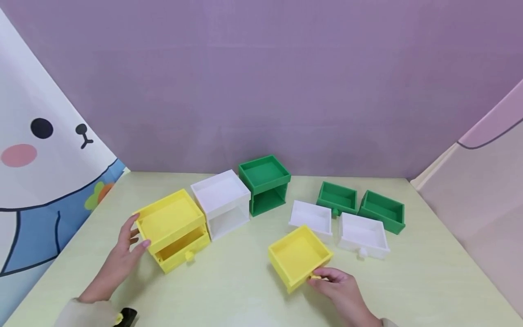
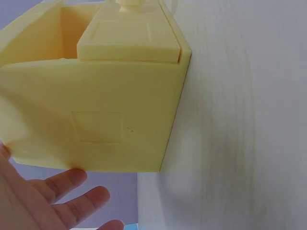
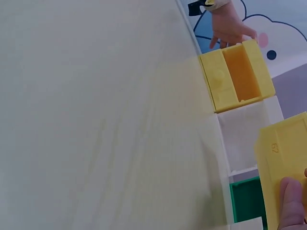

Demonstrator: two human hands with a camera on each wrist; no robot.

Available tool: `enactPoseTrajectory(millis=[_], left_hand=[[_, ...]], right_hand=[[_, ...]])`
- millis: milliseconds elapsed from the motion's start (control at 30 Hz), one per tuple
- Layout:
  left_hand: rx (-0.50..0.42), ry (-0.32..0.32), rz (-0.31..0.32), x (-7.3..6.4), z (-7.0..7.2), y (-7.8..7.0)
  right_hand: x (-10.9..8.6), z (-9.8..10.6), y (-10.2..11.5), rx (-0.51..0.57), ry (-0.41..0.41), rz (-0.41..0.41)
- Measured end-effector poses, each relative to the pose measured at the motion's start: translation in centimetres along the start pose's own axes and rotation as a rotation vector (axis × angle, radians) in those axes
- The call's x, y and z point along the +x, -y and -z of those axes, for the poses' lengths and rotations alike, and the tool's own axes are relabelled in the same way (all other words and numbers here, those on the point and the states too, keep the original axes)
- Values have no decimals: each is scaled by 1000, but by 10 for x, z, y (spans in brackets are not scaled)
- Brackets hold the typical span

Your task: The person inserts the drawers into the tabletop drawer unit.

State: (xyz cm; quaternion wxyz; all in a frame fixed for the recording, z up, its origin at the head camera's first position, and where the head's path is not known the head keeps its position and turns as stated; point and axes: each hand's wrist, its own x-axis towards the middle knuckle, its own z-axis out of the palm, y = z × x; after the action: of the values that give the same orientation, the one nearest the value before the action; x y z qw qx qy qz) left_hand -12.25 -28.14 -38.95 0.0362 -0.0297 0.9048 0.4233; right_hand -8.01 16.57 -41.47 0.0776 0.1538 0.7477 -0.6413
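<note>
A yellow two-slot cabinet (image 1: 169, 222) stands at the table's left, its lower drawer (image 1: 180, 255) slightly pulled out. My left hand (image 1: 131, 240) rests with straight fingers against the cabinet's left side. In the left wrist view the palm (image 2: 43, 203) lies spread beside the cabinet wall (image 2: 96, 120). A loose yellow drawer (image 1: 297, 254) sits tilted near the front middle. My right hand (image 1: 320, 274) pinches the small knob on that drawer's front. In the right wrist view a fingertip (image 3: 291, 201) touches the drawer (image 3: 283, 158).
Behind stand a white cabinet (image 1: 222, 202) and a green cabinet (image 1: 265, 181), both without drawers. Two white drawers (image 1: 311, 217) (image 1: 362, 234) and two green drawers (image 1: 337, 197) (image 1: 382, 210) lie at the right. The pale green table (image 1: 237, 290) meets walls at the left, back and right.
</note>
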Motion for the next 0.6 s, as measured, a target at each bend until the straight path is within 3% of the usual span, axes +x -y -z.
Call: enactPoseTrajectory(millis=[200, 400, 600], left_hand=[[-9, 2, -10, 2, -1, 1], [-31, 28, 47, 2, -2, -2], [5, 38, 76, 2, 3, -5]], right_hand=[[1, -9, 9, 46, 28, 24], [4, -23, 14, 93, 79, 69], [6, -45, 19, 146, 168, 109]])
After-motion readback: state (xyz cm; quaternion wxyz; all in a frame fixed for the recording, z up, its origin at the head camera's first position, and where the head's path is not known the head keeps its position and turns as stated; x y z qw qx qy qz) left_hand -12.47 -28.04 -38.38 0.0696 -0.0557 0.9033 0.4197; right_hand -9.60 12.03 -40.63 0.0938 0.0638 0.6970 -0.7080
